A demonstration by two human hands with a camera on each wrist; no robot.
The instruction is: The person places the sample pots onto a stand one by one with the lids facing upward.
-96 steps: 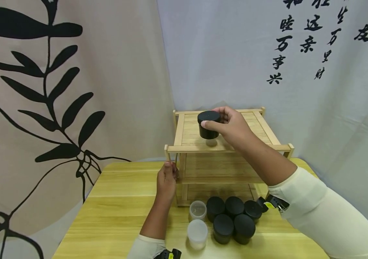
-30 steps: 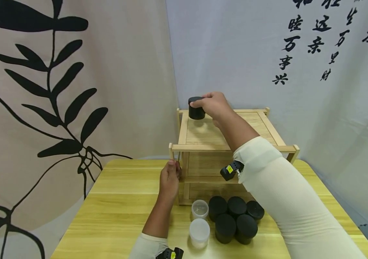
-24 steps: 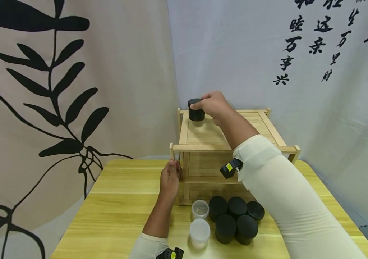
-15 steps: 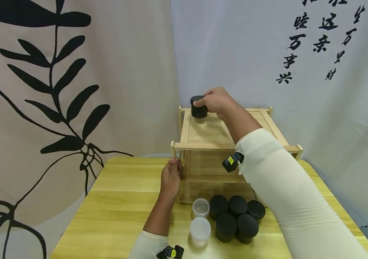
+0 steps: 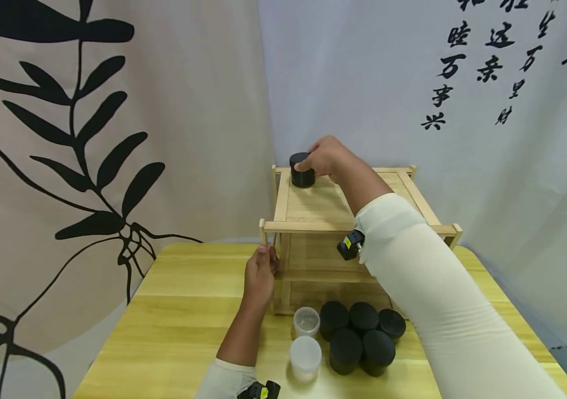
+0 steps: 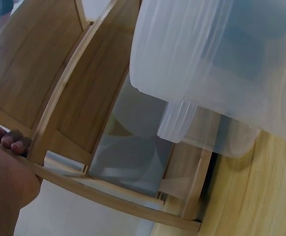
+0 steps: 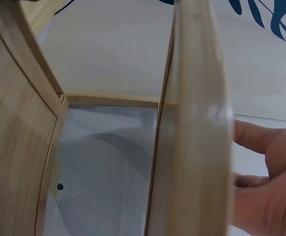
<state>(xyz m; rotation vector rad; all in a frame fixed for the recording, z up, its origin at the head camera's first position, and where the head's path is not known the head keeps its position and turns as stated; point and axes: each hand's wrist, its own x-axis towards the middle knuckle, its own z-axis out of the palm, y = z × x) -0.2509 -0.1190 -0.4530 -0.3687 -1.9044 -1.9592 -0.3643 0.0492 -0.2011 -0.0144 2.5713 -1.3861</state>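
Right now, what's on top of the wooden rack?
A black jar, gripped by the right hand, is over the back left of the top board; I can't tell whether it touches. The hand and forearm hide part of the board.

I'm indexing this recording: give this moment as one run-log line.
left hand: grips rack | right hand: holds black jar at back left of top shelf | table: two translucent jars, five black jars

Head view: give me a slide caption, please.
Right hand holds a black jar at the top of a wooden rack, left hand gripping the rack's side.
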